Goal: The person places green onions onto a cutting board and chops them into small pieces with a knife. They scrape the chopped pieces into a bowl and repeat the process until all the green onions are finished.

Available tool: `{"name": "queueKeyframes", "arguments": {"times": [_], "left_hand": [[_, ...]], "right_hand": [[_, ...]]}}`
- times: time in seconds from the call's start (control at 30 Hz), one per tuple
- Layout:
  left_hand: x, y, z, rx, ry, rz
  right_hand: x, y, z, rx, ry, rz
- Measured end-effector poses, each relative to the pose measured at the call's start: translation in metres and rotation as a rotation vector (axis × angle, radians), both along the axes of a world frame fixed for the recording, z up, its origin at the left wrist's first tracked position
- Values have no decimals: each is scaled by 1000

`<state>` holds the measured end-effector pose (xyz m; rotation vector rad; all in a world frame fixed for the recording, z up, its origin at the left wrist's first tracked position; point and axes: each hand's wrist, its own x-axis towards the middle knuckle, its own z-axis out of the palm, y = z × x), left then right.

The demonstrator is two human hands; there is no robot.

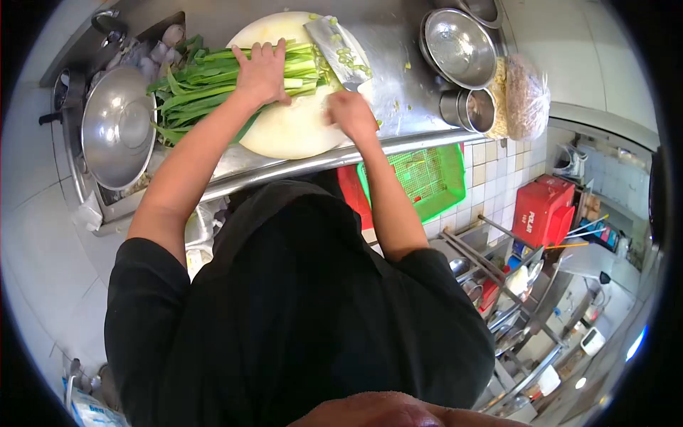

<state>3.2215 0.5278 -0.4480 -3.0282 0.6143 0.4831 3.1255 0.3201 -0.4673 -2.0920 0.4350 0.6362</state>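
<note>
A bundle of long leafy greens (206, 87) lies across a round white cutting board (277, 135), with its pale cut stems toward the right. My left hand (263, 75) rests on top of the bundle, fingers spread and pressing on the stalks. My right hand (351, 114) is closed around the handle of a cleaver (338, 51); the handle itself is mostly hidden in my fist. The wide blade is beside the stem ends, and chopped green pieces (346, 57) stick to it. More small bits lie on the board near the blade.
At left, a metal bowl (119, 127) leans at a sink near a faucet (108, 25). Metal bowls (459, 48), small steel pots (475, 110) and a filled plastic bag (525, 99) stand at right. Below the counter edge (299, 167) is a green basket (452, 185).
</note>
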Motion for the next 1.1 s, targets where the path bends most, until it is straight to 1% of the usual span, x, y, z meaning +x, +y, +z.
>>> {"name": "queueKeyframes", "arguments": {"times": [0.07,0.17,0.27,0.3,0.4,0.43,0.47,0.53,0.6,0.67,0.7,0.8,0.83,0.93,1.0,1.1], "left_hand": [[0,0,-3,-11,-16,11],[-1,0,-8,3,-17,6],[-1,-4,-2,23,-37,5],[-1,-4,-1,32,-43,4],[-2,-6,0,48,-64,0],[-1,-6,-2,61,-79,-9],[0,-7,-5,72,-92,-18],[3,-9,-6,72,-93,-23],[4,-8,-4,59,-66,-34],[3,-8,-6,50,-69,-12],[3,-9,-5,43,-72,0],[1,-9,-4,18,-77,9],[1,-9,-4,22,-60,10],[3,-11,1,40,-17,15],[3,-13,4,57,2,39],[3,-10,-2,31,-54,6]], "right_hand": [[-27,-22,1,-525,-472,-45],[-43,-36,-32,-561,-412,12],[-33,-33,-3,-573,-217,9],[-30,-26,23,-562,-172,-38],[-43,-39,17,-14,-182,-195],[-54,-31,14,58,-298,-234],[-65,-22,12,160,-333,-279],[-72,3,42,369,-400,-362],[-60,6,50,271,-335,-246],[-43,12,63,228,-210,-224],[-41,17,57,171,-243,-207],[-50,19,55,189,-191,-249],[-53,20,56,154,-205,-233],[-59,20,43,192,-256,-220],[-63,18,43,218,-224,-249],[-71,14,43,208,-220,-241]]}}
